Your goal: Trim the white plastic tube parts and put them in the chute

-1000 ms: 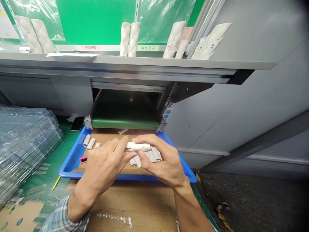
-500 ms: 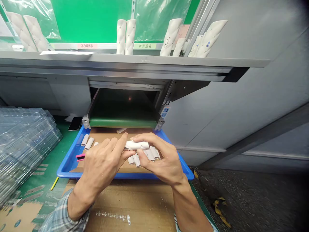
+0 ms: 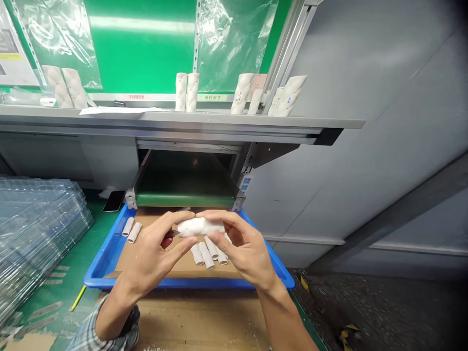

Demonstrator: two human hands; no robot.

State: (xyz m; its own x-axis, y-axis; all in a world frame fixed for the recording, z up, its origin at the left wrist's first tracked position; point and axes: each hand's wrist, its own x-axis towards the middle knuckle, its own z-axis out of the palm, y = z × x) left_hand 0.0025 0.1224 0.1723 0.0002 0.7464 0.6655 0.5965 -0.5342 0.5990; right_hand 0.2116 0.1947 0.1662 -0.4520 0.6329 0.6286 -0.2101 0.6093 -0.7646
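My right hand (image 3: 239,248) is shut on a white moulded tube (image 3: 200,226), held above the blue plastic tray (image 3: 183,282). My left hand (image 3: 153,256) grips a small cutter with a red-pink handle (image 3: 167,241), partly hidden by the fingers, and its tip lies against the tube's left end. Below the hands, several short white tubes (image 3: 206,256) lie on the tray's cardboard liner (image 3: 175,265). Two more white tubes (image 3: 130,230) lie side by side at the liner's left.
A green conveyor belt (image 3: 185,200) runs under a metal shelf (image 3: 183,119) bearing upright white moulded pieces (image 3: 186,92). A stack of clear plastic trays (image 3: 36,229) sits left, beside a phone (image 3: 114,201). Cardboard (image 3: 197,321) covers the bench front.
The red-pink cutter has gone from the tray's left side into my left hand. The white tube has risen slightly and turned in my hands, and the view has tilted.
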